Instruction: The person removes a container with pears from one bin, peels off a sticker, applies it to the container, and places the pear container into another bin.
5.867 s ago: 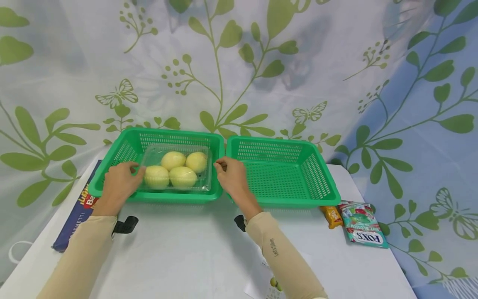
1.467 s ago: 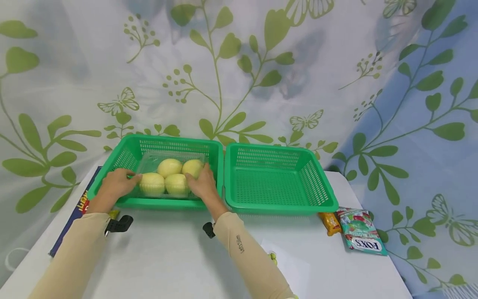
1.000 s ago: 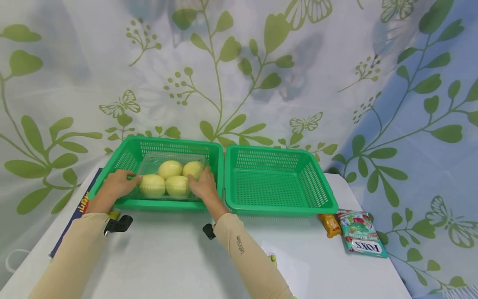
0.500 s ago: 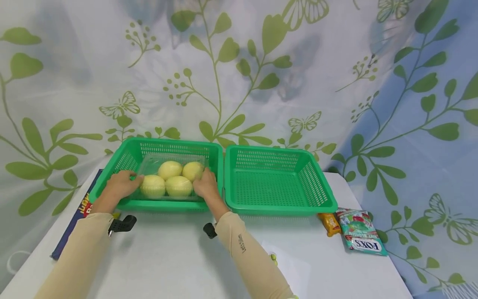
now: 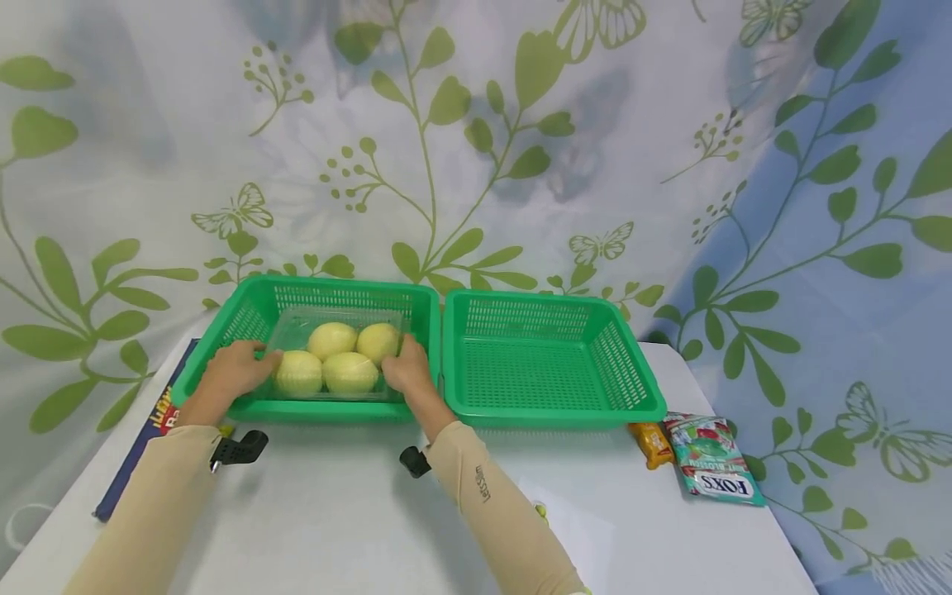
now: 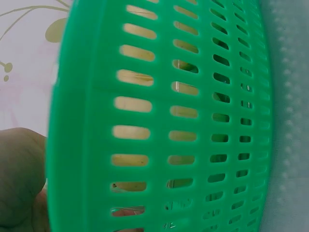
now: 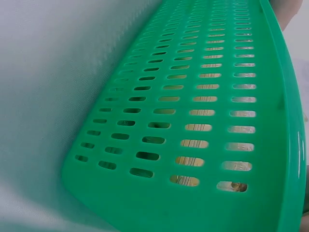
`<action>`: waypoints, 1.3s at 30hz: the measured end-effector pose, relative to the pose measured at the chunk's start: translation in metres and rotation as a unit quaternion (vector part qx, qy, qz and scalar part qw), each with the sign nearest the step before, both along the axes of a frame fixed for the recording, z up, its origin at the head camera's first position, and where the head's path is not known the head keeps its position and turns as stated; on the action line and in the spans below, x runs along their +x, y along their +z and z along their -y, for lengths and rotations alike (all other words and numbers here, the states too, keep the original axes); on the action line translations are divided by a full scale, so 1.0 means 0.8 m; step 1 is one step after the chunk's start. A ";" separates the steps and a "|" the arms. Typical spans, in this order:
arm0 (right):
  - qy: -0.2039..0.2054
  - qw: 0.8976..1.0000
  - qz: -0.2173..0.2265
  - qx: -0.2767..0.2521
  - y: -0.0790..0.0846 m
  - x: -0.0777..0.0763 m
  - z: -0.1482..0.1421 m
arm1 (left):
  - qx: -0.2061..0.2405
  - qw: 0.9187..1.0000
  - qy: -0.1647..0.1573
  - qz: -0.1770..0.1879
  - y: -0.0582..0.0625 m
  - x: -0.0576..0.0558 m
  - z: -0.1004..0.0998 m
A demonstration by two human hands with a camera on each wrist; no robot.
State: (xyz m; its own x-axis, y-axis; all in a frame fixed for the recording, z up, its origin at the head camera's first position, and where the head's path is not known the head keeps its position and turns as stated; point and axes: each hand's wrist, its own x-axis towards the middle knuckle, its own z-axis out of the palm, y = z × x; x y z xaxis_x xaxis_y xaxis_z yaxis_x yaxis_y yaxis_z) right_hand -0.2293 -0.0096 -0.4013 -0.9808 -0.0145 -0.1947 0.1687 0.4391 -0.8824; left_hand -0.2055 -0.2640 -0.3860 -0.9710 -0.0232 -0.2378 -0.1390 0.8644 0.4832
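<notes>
A clear plastic box with several pale yellow fruits in it lies inside the left green basket. At the box's left end is my left hand, thumb along its side and fingers down in the basket. My right hand pinches the opposite end, near the front corner. In the left wrist view the basket wall fills most of the picture, with part of the left hand at the edge. Yellow fruit shows through the slots of the basket wall in the right wrist view.
A second green basket stands close beside the first. To its right lie an orange packet and a teal Fox's bag. A blue spaghetti pack is partly hidden at left. A white sheet lies at the front.
Earlier, the right hand was over the rim between the baskets; since then it has moved left to the box's right end. In the last second it has shifted slightly right; the left hand barely moves.
</notes>
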 end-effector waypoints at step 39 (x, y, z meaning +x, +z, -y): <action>-0.014 0.998 -0.002 -0.063 0.013 0.010 -0.008 | 0.032 0.999 -0.006 -0.042 0.000 0.011 0.011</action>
State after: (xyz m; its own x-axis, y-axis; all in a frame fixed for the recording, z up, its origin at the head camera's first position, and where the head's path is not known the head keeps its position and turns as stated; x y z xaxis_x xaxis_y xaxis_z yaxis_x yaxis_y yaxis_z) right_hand -0.2212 -0.0036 -0.3908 -0.9817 -0.0109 -0.1899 0.1765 0.3200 -0.9308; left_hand -0.1967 -0.2728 -0.3861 -0.9878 0.0005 -0.1554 -0.0857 0.8322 0.5478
